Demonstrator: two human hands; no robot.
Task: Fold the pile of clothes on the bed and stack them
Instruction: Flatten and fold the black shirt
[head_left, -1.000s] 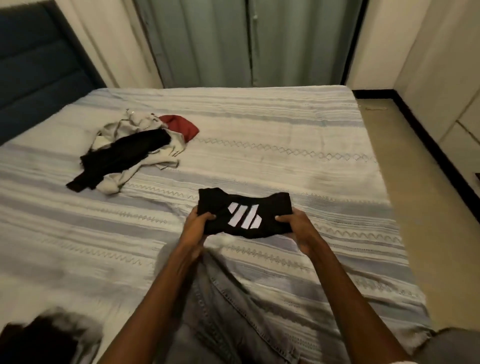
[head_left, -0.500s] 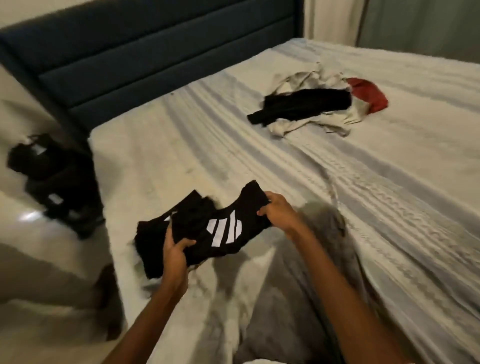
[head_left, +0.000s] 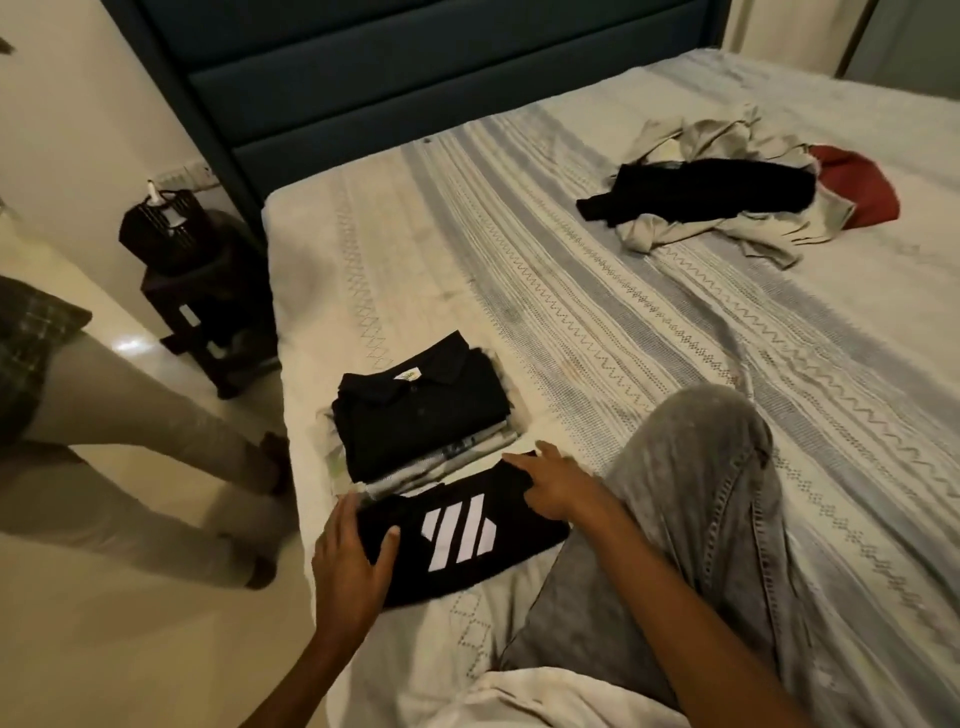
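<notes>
A folded black garment with white stripes (head_left: 467, 540) lies on the bed (head_left: 623, 322) near its left edge, just in front of a stack of folded clothes (head_left: 421, 415) topped by a black collared shirt. My left hand (head_left: 348, 566) holds the garment's left end, thumb on top. My right hand (head_left: 556, 483) rests flat on its right upper corner, fingers straight. An unfolded pile (head_left: 717, 202) of black and beige clothes, with a red piece (head_left: 857, 187) beside it, lies farther up the bed on the right.
My knee in grey jeans (head_left: 691, 493) is on the bed right of the garment. Another person's legs (head_left: 130, 426) stand on the floor at the left. A dark stool with a black object (head_left: 171, 234) stands by the blue headboard (head_left: 415, 78).
I turned left and carried the striped garment from the bed's middle to the left edge. It now lies flat by the stack, and my right hand has let go.
</notes>
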